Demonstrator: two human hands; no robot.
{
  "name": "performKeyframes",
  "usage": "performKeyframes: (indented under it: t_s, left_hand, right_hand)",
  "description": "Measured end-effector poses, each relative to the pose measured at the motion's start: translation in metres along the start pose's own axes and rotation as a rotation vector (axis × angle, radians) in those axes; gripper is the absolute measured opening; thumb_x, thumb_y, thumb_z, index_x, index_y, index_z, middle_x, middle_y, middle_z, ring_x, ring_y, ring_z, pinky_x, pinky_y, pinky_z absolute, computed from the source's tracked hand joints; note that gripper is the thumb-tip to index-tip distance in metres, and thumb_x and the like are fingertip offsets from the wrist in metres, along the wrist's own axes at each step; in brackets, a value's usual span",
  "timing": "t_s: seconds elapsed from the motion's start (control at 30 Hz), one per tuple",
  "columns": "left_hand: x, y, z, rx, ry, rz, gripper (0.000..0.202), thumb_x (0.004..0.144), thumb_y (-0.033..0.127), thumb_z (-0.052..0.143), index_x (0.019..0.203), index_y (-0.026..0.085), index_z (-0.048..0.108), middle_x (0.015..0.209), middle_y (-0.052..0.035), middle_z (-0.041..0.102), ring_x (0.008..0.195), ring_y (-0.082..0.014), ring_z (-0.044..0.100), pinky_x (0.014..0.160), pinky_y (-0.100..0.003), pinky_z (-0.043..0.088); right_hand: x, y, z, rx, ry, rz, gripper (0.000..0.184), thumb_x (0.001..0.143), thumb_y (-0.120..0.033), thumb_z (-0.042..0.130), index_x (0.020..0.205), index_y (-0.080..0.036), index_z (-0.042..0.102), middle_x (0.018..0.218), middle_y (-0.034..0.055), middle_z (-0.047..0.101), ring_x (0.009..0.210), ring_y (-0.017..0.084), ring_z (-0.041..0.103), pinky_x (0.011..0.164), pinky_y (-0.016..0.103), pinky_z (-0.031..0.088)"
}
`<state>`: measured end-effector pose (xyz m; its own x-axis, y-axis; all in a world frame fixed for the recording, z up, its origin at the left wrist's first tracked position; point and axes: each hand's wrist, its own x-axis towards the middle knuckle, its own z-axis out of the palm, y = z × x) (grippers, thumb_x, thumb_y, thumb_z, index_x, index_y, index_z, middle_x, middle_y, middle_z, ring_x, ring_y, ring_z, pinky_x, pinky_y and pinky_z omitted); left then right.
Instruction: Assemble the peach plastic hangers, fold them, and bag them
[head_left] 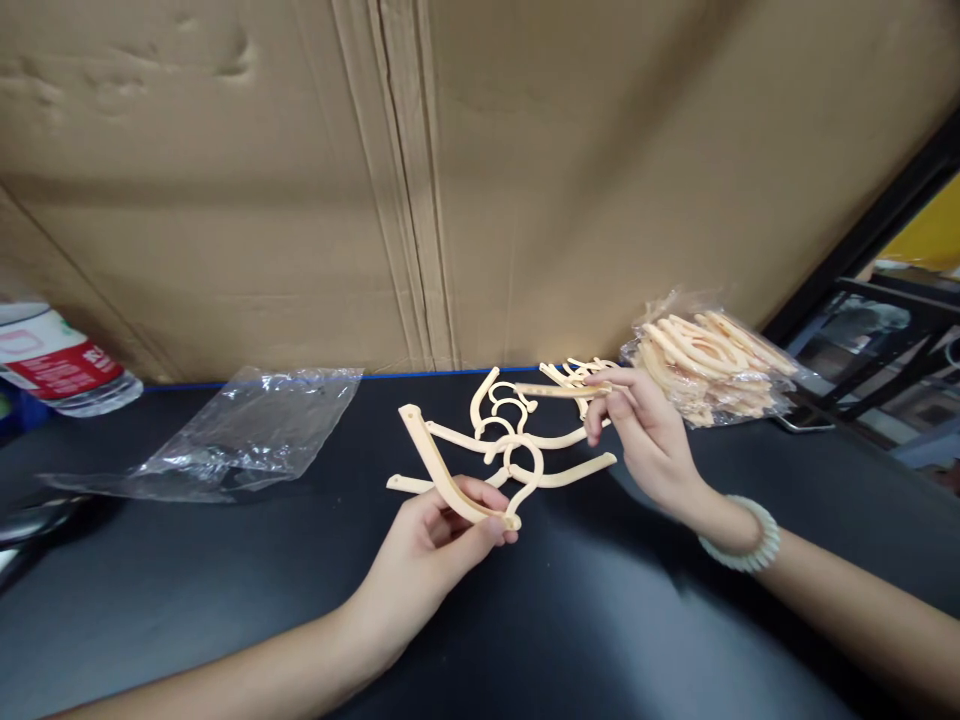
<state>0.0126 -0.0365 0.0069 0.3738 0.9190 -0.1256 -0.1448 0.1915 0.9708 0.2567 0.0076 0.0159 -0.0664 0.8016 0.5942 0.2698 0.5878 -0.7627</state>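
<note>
My left hand (439,550) pinches a cream plastic hanger part (431,455), a long arm with a curved hook at its lower end. The arm points up and left; the hook rises to the right of my fingers. Over the table, my right hand (649,435) grips a separate cream hanger arm (551,391) between thumb and fingers, held level and pointing left. Behind and between my hands lie several cream hangers (577,470), their hooks overlapping. More loose hanger parts (559,375) lie farther back, partly hidden by my right hand.
A clear plastic bag packed with cream hanger parts (712,355) sits at the back right. An empty-looking clear bag (255,430) lies on the dark table (585,640) at left, near a bottle with a red label (67,365). Cardboard (562,180) stands behind.
</note>
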Motion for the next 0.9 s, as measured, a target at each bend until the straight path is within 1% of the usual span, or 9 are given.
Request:
performKeyframes:
  t_s: [0.1,0.2,0.27,0.37,0.43,0.5,0.67,0.77,0.9]
  left_hand:
    - [0.0,-0.001,0.0,-0.007,-0.015,0.002,0.02,0.079,0.031,0.078,0.091,0.017,0.071,0.082,-0.001,0.071,0.079,-0.0134,0.066,0.081,-0.025,0.051]
    - [0.0,-0.003,-0.001,-0.024,-0.021,0.008,0.019,0.078,0.03,0.078,0.092,0.018,0.072,0.082,-0.0008,0.072,0.079,-0.0138,0.067,0.081,-0.026,0.051]
    - [0.001,-0.002,-0.001,-0.03,-0.027,0.014,0.017,0.077,0.029,0.078,0.09,0.019,0.073,0.082,-0.0004,0.072,0.078,-0.0136,0.066,0.08,-0.025,0.051]
    - [0.0,0.0,-0.001,-0.018,-0.041,0.036,0.012,0.078,0.027,0.077,0.087,0.018,0.073,0.081,0.0001,0.071,0.078,-0.0128,0.065,0.079,-0.024,0.05]
    - [0.0,0.001,-0.001,-0.006,-0.056,0.053,0.009,0.08,0.025,0.075,0.086,0.019,0.073,0.08,0.0004,0.07,0.078,-0.0123,0.065,0.079,-0.023,0.05]
    - [0.001,0.001,-0.001,-0.003,-0.071,0.072,0.007,0.081,0.024,0.074,0.086,0.019,0.073,0.08,0.0007,0.07,0.078,-0.0119,0.064,0.078,-0.022,0.049]
    - [0.002,-0.001,-0.001,-0.004,-0.083,0.086,0.005,0.079,0.02,0.075,0.082,0.02,0.071,0.078,0.0023,0.068,0.077,-0.0115,0.063,0.076,-0.021,0.048]
    - [0.004,-0.001,-0.001,0.014,-0.096,0.103,0.005,0.078,0.018,0.076,0.078,0.019,0.07,0.077,0.0021,0.068,0.077,-0.0115,0.062,0.075,-0.021,0.048]
    - [0.004,0.001,0.0,0.01,-0.133,0.115,0.005,0.079,0.016,0.074,0.079,0.019,0.071,0.078,0.0019,0.069,0.078,-0.0116,0.063,0.076,-0.022,0.048]
  right_hand:
    - [-0.016,-0.014,0.012,0.341,-0.083,0.194,0.017,0.099,-0.029,0.047,0.111,-0.027,0.06,0.082,0.0012,0.066,0.072,0.015,0.063,0.071,0.033,0.05]
    - [-0.026,-0.024,0.023,0.639,-0.145,0.398,0.017,0.094,-0.028,0.057,0.107,-0.022,0.067,0.094,0.0054,0.069,0.086,0.017,0.064,0.076,0.031,0.051]
    - [-0.03,-0.027,0.03,0.79,-0.126,0.519,0.017,0.093,-0.029,0.059,0.104,-0.02,0.069,0.09,0.0054,0.068,0.084,0.015,0.062,0.073,0.028,0.05]
    - [-0.034,-0.025,0.037,0.858,-0.091,0.631,0.011,0.088,-0.027,0.067,0.094,-0.019,0.07,0.083,0.0024,0.067,0.072,0.009,0.058,0.068,0.022,0.047]
    - [-0.037,-0.023,0.04,0.87,-0.112,0.673,0.008,0.082,-0.022,0.074,0.083,-0.018,0.067,0.079,0.0001,0.065,0.068,0.007,0.055,0.067,0.02,0.045]
    - [-0.039,-0.022,0.042,0.899,-0.149,0.705,0.015,0.078,-0.019,0.077,0.078,-0.018,0.062,0.077,-0.0015,0.064,0.068,0.007,0.054,0.067,0.02,0.045]
    - [-0.04,-0.022,0.042,0.939,-0.187,0.745,0.033,0.078,-0.016,0.077,0.102,-0.024,0.057,0.085,-0.0006,0.069,0.079,0.01,0.061,0.078,0.024,0.047]
    - [-0.038,-0.023,0.041,0.908,-0.27,0.73,0.023,0.081,-0.019,0.074,0.098,-0.021,0.06,0.086,0.0013,0.069,0.084,0.012,0.063,0.082,0.026,0.047]
    - [-0.037,-0.023,0.043,0.817,-0.322,0.658,0.012,0.084,-0.025,0.072,0.094,-0.019,0.066,0.094,0.0025,0.067,0.084,0.011,0.062,0.075,0.023,0.048]
